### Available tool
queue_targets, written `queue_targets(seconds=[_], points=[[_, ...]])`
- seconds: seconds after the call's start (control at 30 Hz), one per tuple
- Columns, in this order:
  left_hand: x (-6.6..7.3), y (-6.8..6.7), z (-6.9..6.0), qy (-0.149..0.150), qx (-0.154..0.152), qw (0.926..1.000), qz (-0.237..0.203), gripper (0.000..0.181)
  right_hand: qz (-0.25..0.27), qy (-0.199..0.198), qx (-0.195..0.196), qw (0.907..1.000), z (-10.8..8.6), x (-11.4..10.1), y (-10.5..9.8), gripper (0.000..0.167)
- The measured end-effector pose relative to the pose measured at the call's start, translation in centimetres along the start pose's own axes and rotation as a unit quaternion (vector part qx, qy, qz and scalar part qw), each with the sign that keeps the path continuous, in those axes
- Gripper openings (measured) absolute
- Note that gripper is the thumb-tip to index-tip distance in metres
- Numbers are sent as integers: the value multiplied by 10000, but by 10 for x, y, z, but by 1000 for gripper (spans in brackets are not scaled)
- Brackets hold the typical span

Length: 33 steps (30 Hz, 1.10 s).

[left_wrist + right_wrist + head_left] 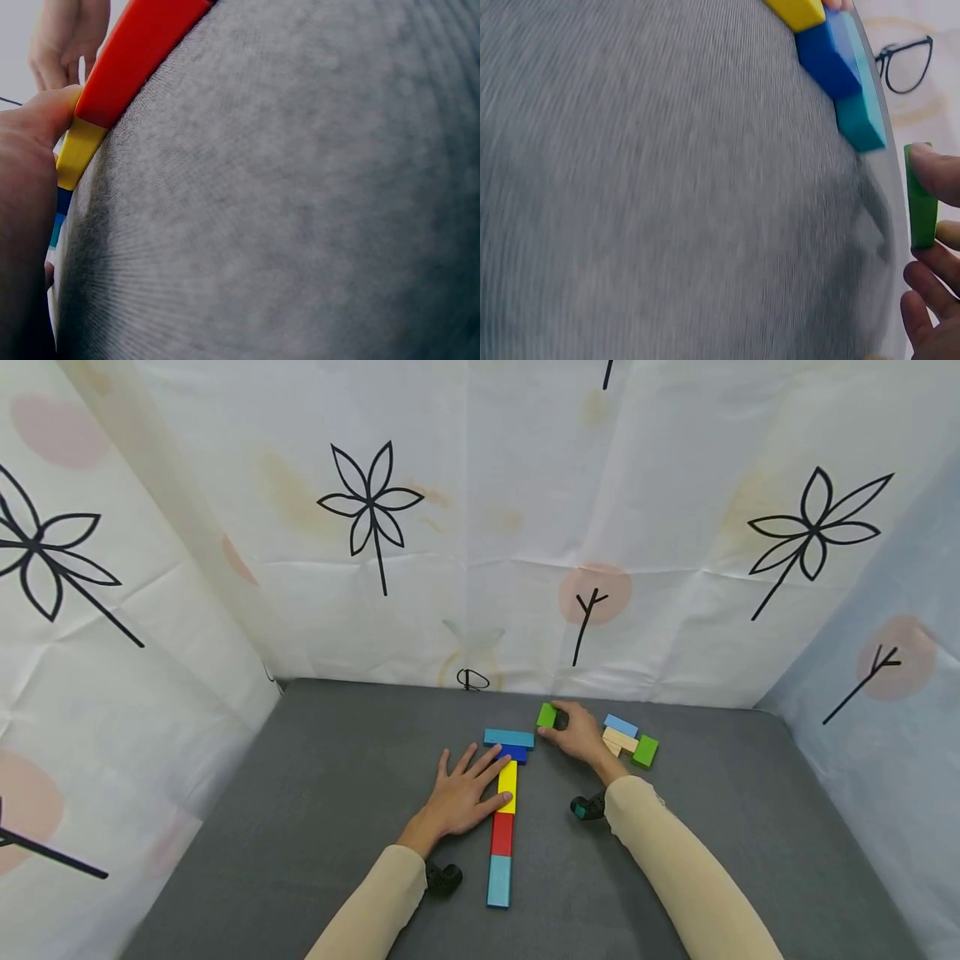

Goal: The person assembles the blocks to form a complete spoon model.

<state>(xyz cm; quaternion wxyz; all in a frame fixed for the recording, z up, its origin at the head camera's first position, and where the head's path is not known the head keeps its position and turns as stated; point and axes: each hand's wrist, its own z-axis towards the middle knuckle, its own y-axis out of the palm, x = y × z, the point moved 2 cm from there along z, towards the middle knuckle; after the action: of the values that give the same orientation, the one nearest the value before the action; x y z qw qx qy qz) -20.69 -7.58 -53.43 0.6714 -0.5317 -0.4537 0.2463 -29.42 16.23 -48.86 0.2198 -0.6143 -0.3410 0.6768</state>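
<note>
A line of blocks runs up the table: a light blue block [498, 882], a red block [502, 834], a yellow block [507, 783], then a dark blue block [516, 754] and a teal block [509, 738] lying crosswise at the far end. My left hand [459, 797] lies with fingers spread, its thumb and fingertips on the yellow and dark blue blocks. Between thumb and fingers my right hand [581, 735] pinches a green block [922, 199], just right of the teal block and apart from it. In the right wrist view it appears held above the cloth.
Right of my right hand lie a blue block [621, 726], pale wooden blocks [620, 741] and another green block [645, 751], close together. Behind the grey table [337, 760] hangs a white patterned cloth [510, 527], with more cloth at both sides.
</note>
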Motion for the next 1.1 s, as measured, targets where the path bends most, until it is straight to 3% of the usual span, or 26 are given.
queue_targets(seconds=[0.6,1.1], points=[[2,-3,-1,-18,-22,10000,-35,68,66,-222,-361,9991,16,-33,35,59],[0,2,0,27,94,9999,-57,67,-251,19,-453,9987,24,-50,48,57]])
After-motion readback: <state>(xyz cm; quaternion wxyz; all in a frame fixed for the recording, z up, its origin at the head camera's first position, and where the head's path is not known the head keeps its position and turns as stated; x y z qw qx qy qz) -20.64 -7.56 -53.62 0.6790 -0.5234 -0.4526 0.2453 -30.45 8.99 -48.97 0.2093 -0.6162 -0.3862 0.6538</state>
